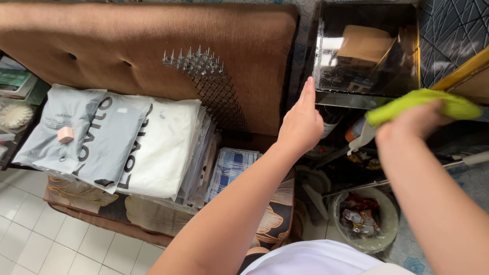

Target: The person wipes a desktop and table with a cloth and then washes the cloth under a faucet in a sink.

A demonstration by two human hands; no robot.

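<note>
Head view: your right hand point(415, 122) is closed around a lime-green cloth point(423, 104), bunched up, held just below the front edge of the dark glass tabletop point(367, 51). The cloth's long axis runs roughly left to right, tilting slightly up toward the right, where its free end points at the yellow-edged frame point(461, 71). Your left hand point(300, 125) holds nothing: fingers straight and together, pointing up, fingertips at the left front corner of the tabletop; whether they touch the edge I can't tell.

For the wipe to go well, I'd judge you should spread the cloth flatter under your palm so more of it meets the glass, keep the left hand steadying the corner, and work in long passes along the edge without catching the cardboard box point(364, 46) that shows on or through the glass.

Below the tabletop: a dark bottle point(330, 119), a spray bottle with an orange top point(356, 133), and lower down a clear plastic bin point(364, 219) with wrappers inside. To your left, a brown padded bench back point(127, 46), a spiked metal mesh piece point(201, 66) leaning on it, a stack of bagged garments point(117, 137) in grey and white sleeves, a small pink block point(65, 134) on top, and a blue checked cloth point(232, 168) beside the stack. White floor tiles point(30, 239) lower left.
</note>
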